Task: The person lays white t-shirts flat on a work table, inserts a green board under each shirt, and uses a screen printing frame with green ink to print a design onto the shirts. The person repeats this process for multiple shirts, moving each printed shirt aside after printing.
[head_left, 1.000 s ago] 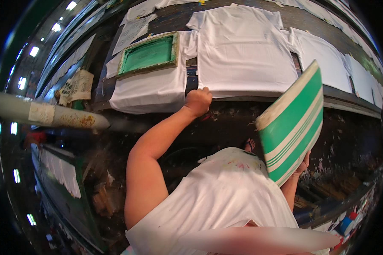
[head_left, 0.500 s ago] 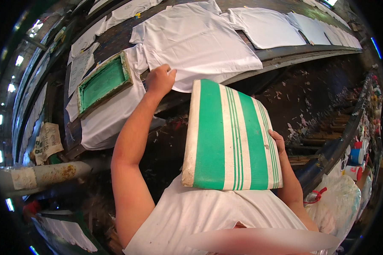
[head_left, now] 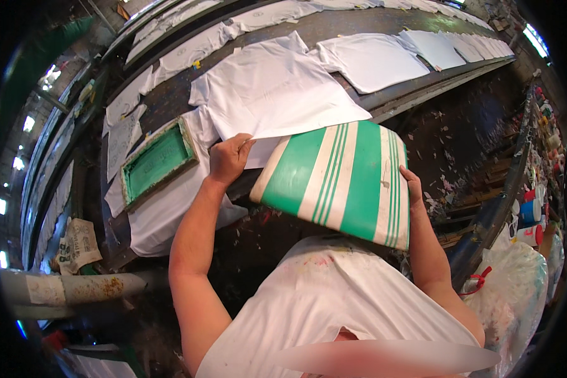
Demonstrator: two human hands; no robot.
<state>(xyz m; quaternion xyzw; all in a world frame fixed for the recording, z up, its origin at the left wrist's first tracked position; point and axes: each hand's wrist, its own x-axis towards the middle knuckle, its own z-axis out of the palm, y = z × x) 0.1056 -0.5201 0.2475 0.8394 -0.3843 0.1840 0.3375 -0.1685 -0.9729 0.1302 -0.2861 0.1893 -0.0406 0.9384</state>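
Note:
My left hand [head_left: 229,159] pinches the bottom hem of a white T-shirt [head_left: 272,85], holding it up off the long table [head_left: 397,108]. My right hand [head_left: 411,184] grips the right edge of a green-and-cream striped flat board [head_left: 365,183], whose far edge lies at the opening of the raised hem; whether it is inside the shirt I cannot tell. A wooden-framed screen with green mesh [head_left: 157,160] rests on another white shirt [head_left: 164,223] left of my left hand.
More white garments [head_left: 372,63] run along the table to the right. A rusty pipe [head_left: 94,286] crosses at lower left. At right, paint containers [head_left: 530,214] and a plastic bag [head_left: 504,290] sit by a dark rail. Scraps [head_left: 447,189] litter the dark floor.
The board has swung from near upright at my right to lying flatter, its far edge moved up to the T-shirt's hem. My left hand has raised that hem; the view has turned rightward.

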